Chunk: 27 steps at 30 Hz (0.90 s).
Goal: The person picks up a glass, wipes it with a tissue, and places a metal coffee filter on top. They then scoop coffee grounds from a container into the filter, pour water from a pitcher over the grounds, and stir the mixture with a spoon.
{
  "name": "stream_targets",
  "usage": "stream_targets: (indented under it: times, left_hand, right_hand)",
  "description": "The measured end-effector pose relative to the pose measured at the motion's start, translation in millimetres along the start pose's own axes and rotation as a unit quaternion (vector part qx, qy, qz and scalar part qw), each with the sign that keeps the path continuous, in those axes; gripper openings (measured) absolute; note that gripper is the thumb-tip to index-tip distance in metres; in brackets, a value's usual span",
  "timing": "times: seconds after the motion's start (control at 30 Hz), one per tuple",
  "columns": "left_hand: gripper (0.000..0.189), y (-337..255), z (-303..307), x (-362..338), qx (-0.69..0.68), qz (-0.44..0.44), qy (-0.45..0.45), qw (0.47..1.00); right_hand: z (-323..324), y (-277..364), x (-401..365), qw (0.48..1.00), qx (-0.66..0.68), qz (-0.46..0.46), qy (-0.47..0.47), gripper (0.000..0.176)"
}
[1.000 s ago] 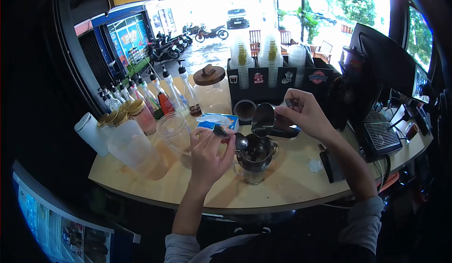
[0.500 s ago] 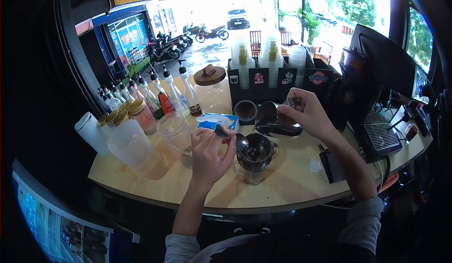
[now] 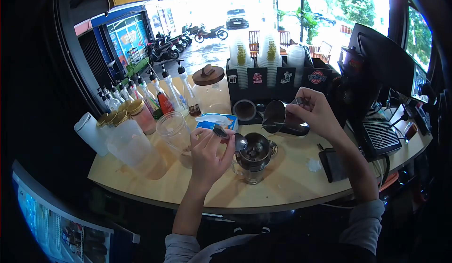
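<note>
My left hand (image 3: pixel 209 157) is closed on a metal spoon (image 3: pixel 241 142), its bowl beside the rim of a dark metal filter cup (image 3: pixel 272 149). The filter cup rests on a clear glass mug (image 3: pixel 254 176), and dark wet contents (image 3: pixel 256 153) show inside it. Above and to the right, my right hand (image 3: pixel 314 115) grips a steel pitcher (image 3: pixel 274 116) by its handle. The pitcher leans with its mouth to the left, apart from the filter cup. I cannot make out any stream from its spout.
Left of my hands stand an open clear jar (image 3: pixel 172 129), a frosted pitcher (image 3: pixel 132 145) and several pump bottles (image 3: pixel 188 93). A tissue pack (image 3: pixel 217 122) lies behind the spoon. Cup holder (image 3: pixel 270 77) at the back; coffee machine (image 3: pixel 379 129) and dark tray (image 3: pixel 333 165) to the right.
My right hand has moved the pitcher a little to the right, away from over the filter cup. My left hand and the spoon have hardly moved.
</note>
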<state>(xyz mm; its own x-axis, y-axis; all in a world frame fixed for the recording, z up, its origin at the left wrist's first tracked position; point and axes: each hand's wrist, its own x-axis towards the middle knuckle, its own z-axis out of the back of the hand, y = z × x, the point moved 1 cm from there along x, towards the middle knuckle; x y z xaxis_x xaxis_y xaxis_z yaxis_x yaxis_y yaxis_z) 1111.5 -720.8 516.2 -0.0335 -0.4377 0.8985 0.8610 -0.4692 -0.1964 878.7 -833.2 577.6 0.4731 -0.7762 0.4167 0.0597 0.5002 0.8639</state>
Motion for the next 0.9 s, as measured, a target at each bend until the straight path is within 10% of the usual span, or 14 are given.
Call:
stream_targets:
  times: [0.9]
  left_hand:
    - [0.01, -3, -1, 1, 0.012, 0.001, 0.003, 1.0]
  right_hand:
    - [-13, 3, 7, 0.997, -0.065, 0.023, 0.028, 0.027]
